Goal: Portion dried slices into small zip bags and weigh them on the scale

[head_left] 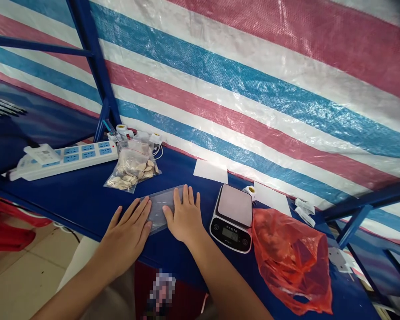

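Observation:
A clear plastic bag (159, 209) lies flat on the blue table, with nothing visible inside it. My left hand (130, 233) rests over its left end, fingers stretched out. Flat on the right end lies my right hand (186, 215), its fingers spread. Behind them sits a clear zip bag of pale dried slices (133, 168). Right of my right hand stands a digital kitchen scale (235, 206) with a bare platform; its display is lit but too blurred to read.
A long white power strip (70, 155) and plugs line the back left. A red plastic bag (291, 262) lies right of the scale. White paper sheets (210, 171) rest along the back. Blue metal posts (93, 58) and a striped tarp (220, 93) rise behind.

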Available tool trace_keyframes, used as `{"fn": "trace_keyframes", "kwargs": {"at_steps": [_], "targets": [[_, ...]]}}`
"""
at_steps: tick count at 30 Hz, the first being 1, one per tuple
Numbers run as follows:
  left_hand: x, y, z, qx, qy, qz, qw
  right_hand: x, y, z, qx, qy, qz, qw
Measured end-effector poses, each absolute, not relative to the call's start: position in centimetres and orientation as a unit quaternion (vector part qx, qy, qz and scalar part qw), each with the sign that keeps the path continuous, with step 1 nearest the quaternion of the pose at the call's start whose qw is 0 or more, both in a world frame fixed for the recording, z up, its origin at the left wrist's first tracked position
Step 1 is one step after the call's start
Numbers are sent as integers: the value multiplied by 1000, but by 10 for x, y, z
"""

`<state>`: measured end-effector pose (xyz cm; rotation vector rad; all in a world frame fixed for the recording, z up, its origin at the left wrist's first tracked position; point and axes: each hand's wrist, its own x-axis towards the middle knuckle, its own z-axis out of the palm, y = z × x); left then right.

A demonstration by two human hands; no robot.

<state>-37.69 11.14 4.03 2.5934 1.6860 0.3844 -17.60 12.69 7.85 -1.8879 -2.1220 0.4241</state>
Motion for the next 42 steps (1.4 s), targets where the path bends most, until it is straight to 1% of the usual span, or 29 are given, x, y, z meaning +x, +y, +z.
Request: {"fn": "trace_keyframes", "kwargs": {"at_steps": [2, 4, 6, 7, 8, 10, 12, 15, 18, 20, 23, 26, 29, 32, 38, 40, 42], "targets": [[-378, 112, 41, 832, 539, 126, 14, -177, 127, 83, -682, -704, 136, 145], [-379, 112, 39, 834, 535, 136, 9, -182, 124, 89, -676, -709, 85, 181], [-380, 112, 36, 837, 527, 147, 2, -189, 119, 93, -610, -763, 37, 209], [-381, 113, 35, 840, 521, 150, -2, -192, 117, 93, -571, -793, 34, 209], [-382, 113, 33, 843, 516, 153, -5, -194, 115, 92, -541, -815, 48, 200], [-384, 115, 31, 847, 509, 152, -12, -195, 114, 86, -531, -823, 98, 174], [-386, 116, 31, 848, 508, 150, -16, -192, 115, 79, -559, -802, 134, 162], [-386, 116, 31, 849, 507, 149, -11, -187, 118, 71, -607, -764, 152, 159], [-385, 115, 32, 847, 511, 150, -3, -187, 116, 72, -645, -732, 151, 156], [-385, 115, 32, 845, 513, 151, -5, -190, 112, 77, -653, -728, 130, 166], [-385, 115, 32, 844, 512, 157, -13, -195, 106, 84, -588, -781, 92, 188], [-385, 115, 31, 845, 510, 162, -13, -199, 106, 83, -550, -809, 112, 177], [-385, 116, 32, 844, 513, 160, -11, -195, 109, 75, -590, -780, 135, 159], [-385, 115, 33, 845, 513, 153, -12, -187, 112, 73, -615, -759, 140, 161], [-385, 115, 30, 844, 510, 166, -19, -184, 109, 87, -618, -751, 74, 220], [-386, 115, 29, 846, 506, 165, -28, -189, 106, 86, -621, -750, 83, 212], [-386, 116, 27, 849, 502, 162, -42, -196, 102, 82, -640, -739, 103, 180]]}}
